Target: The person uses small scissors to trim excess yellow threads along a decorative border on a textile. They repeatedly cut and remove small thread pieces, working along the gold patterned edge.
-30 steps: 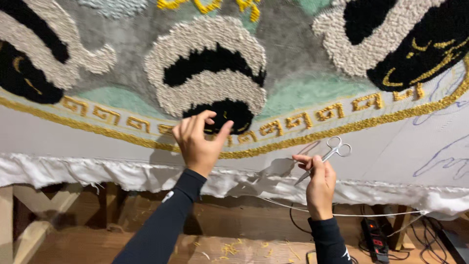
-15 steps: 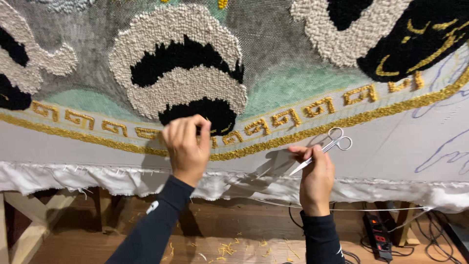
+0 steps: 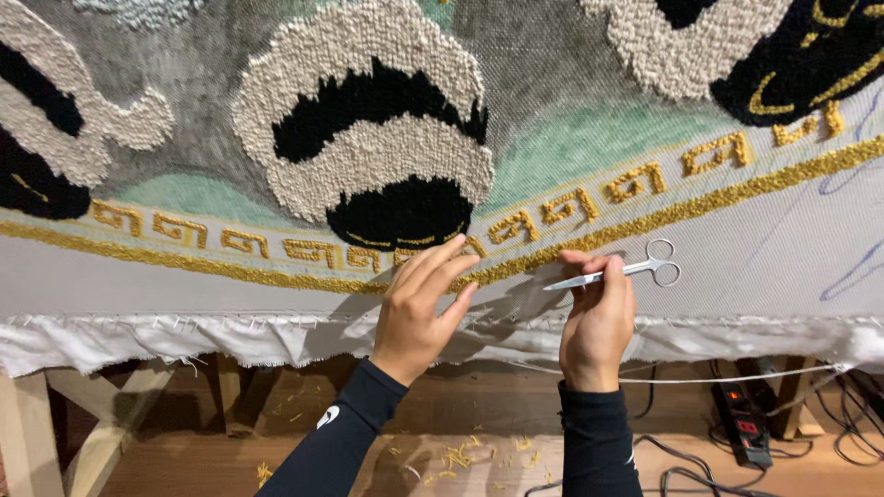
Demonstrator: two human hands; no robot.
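Most tufted: rug [image 3: 368, 147] motifs and gold border [image 3: 737, 193] filled
left hand [image 3: 419, 308]: open, flat on border
right hand [image 3: 599, 317]: grips scissors [image 3: 612, 271]
left: bare cloth [image 3: 783, 267] beyond the border

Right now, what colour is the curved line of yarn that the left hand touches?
Golden yellow band, under the left hand; head view shows it.

Rug-tufting workshop or craft studio. Evidence: large backing cloth [image 3: 773, 267] stretched upright on a bare timber frame [image 3: 87, 437], part-filled with tufted yarn in cream, black, grey, mint, plus a gold yarn border [image 3: 230, 267]. Raw frayed cloth edge [image 3: 184, 336] hangs over the bottom rail. Yellow yarn clippings [image 3: 456, 456] scattered on the wooden floor [image 3: 230, 460]. Power strip [image 3: 741, 419] and loose cables [image 3: 856, 405] on the floor to the right. Small steel scissors [image 3: 617, 271] in use at the cloth.
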